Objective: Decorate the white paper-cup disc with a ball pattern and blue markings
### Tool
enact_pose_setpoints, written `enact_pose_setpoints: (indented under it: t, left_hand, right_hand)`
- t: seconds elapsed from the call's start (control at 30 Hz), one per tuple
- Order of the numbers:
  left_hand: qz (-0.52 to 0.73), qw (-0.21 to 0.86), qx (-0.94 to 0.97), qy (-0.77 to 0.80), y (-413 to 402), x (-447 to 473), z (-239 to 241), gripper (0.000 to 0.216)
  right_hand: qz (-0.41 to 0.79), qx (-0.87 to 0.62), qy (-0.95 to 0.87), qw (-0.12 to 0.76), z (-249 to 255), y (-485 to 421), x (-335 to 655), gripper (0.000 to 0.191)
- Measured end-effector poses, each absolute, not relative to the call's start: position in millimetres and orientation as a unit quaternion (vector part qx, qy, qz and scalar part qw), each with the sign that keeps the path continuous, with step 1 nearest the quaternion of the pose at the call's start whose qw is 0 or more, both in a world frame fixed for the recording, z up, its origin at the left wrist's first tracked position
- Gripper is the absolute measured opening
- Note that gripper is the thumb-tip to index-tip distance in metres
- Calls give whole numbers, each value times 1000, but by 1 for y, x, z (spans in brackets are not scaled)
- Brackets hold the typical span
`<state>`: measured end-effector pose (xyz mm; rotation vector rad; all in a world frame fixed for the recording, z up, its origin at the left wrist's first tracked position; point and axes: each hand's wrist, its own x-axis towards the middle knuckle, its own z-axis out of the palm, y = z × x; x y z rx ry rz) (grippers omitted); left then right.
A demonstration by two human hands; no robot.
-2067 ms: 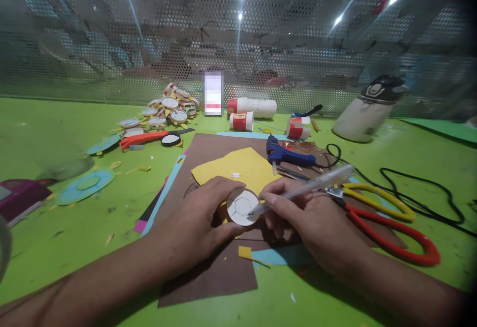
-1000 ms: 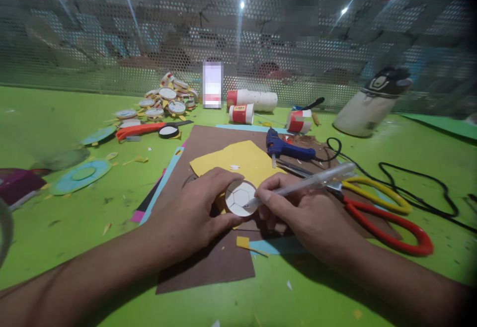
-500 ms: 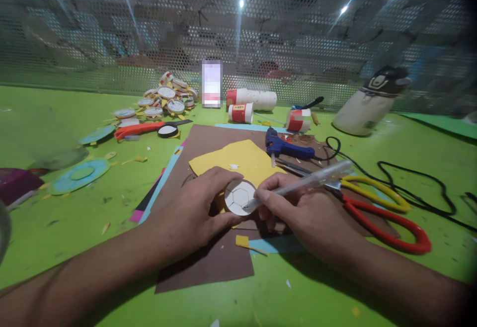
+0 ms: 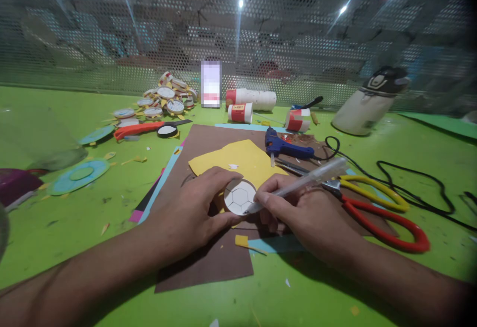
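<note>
My left hand (image 4: pixel 203 203) pinches a small round white disc (image 4: pixel 238 195) by its edge, thumb below and fingers above. Black lines on the disc form a hexagon with spokes, like a football pattern. My right hand (image 4: pixel 288 205) grips a clear-barrelled pen (image 4: pixel 309 177), and the pen's tip touches the lower part of the disc. Under the hands lie a yellow paper sheet (image 4: pixel 242 155) and brown sheets (image 4: pixel 208 267). Scissors (image 4: pixel 383 222) with one red and one yellow handle rest beside my right hand, blades partly hidden.
A blue glue gun (image 4: pixel 288 148) with a black cord lies behind my right hand. Paper cups (image 4: pixel 257 100), a heap of white discs (image 4: pixel 166 99) and a lit phone (image 4: pixel 211 83) stand farther back. Orange-handled scissors (image 4: pixel 143 129) lie left; a leaning bottle (image 4: pixel 367 101) stands right.
The pen tip has shifted slightly down and right on the disc, and another short line shows near its lower edge. My left hand holds the disc in nearly the same place.
</note>
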<state>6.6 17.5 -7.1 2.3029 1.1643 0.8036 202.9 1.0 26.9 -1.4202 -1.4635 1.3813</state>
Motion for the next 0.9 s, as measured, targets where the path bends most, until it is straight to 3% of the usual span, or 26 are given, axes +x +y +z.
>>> enact_pose_setpoints:
  t: [0.2, 0.9]
  left_hand:
    - [286, 223, 831, 422, 17, 7, -7, 39]
    - [291, 214, 835, 416, 18, 7, -8, 41]
  right_hand:
    - [544, -515, -548, 372, 21, 1, 207, 18]
    - [506, -559, -570, 326, 29, -1, 203, 21]
